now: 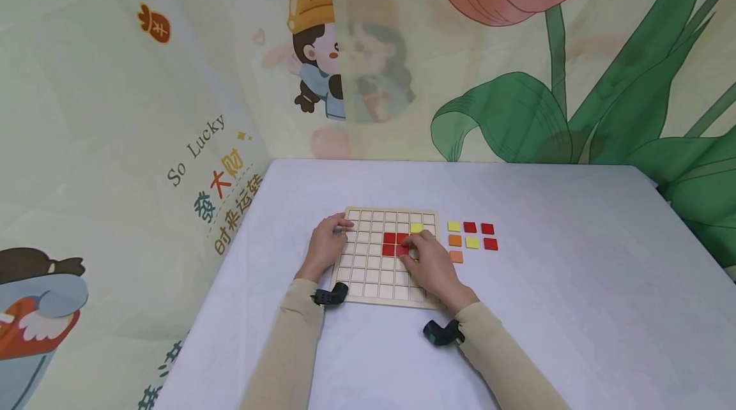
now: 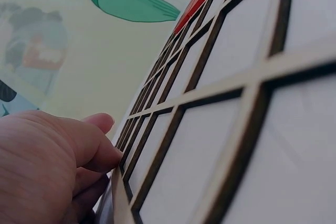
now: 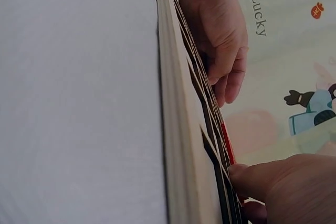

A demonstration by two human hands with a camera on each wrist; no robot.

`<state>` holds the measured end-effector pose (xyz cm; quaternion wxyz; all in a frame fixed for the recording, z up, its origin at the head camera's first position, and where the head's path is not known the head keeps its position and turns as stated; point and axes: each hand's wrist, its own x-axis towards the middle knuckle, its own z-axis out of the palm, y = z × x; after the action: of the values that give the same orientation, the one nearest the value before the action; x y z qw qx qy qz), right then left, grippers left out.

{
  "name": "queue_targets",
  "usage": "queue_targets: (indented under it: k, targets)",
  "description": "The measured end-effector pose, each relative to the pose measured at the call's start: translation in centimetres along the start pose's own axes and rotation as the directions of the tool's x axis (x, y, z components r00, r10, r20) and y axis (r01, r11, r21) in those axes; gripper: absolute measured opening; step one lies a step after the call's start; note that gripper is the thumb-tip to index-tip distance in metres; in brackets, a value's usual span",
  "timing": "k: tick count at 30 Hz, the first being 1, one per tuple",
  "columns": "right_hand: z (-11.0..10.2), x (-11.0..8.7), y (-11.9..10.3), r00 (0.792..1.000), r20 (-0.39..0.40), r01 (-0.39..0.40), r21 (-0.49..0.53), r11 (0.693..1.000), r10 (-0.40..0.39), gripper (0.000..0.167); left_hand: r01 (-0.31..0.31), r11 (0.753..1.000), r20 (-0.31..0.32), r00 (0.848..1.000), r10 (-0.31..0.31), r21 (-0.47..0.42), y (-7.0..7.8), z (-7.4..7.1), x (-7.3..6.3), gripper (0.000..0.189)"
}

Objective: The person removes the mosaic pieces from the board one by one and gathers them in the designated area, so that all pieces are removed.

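A wooden grid board [image 1: 363, 261] lies on the table, its square cells framed by thin strips. Along its left edge, my left hand [image 1: 328, 245] grips the frame, with the thumb [image 2: 100, 148] at the rim in the left wrist view. My right hand [image 1: 432, 266] reaches over the board's right side. Its thumb and index finger pinch a red tile [image 1: 402, 250] at the corner of a two-by-two red block. The other red tiles [image 1: 389, 238] of that block sit in neighbouring cells. One yellow tile [image 1: 416, 228] lies in a cell farther up, close by the right fingers.
Right of the board, loose tiles lie in short rows: yellow tiles [image 1: 472, 242], orange tiles [image 1: 455, 241] and red tiles [image 1: 487, 229]. A white cloth covers the table [image 1: 575, 282]. Printed curtains [image 1: 368, 142] hang behind it and at the left. Black wrist cameras [image 1: 439, 333] sit on both sleeves.
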<state>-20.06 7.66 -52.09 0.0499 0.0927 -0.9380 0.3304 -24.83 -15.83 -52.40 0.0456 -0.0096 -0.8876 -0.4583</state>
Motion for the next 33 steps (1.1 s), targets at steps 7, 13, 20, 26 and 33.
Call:
queue_targets:
  k: [7, 13, 20, 26, 33]
  targets:
    - [-0.2, -0.1, 0.1, 0.999, -0.015, 0.042, 0.029, 0.999, -0.041, 0.027, -0.009, 1.0, -0.001, 1.0, 0.009, -0.005, 0.1, 0.0, 0.0, 0.023]
    - [-0.1, -0.1, 0.2, 0.998, -0.014, 0.068, 0.025, 0.997, -0.067, 0.029, -0.014, 1.0, -0.001, 1.0, 0.014, -0.018, -0.1, 0.1, 0.1, 0.024]
    - [-0.1, -0.2, 0.2, 0.998, -0.002, 0.07, 0.025, 0.997, -0.07, 0.032, -0.004, 1.0, 0.0, 1.0, 0.004, -0.014, -0.3, 0.2, 0.1, 0.023]
    - [-0.7, -0.3, 0.5, 0.998, -0.004, 0.057, 0.046, 0.997, -0.057, 0.034, 0.01, 1.0, 0.004, 1.0, -0.01, -0.008, -0.2, 0.2, 0.0, 0.023]
    - [-2.1, -0.8, 1.5, 0.999, -0.018, 0.051, 0.037, 0.998, -0.051, 0.034, 0.005, 1.0, 0.011, 1.0, -0.005, 0.005, -0.4, 0.1, 0.2, 0.023]
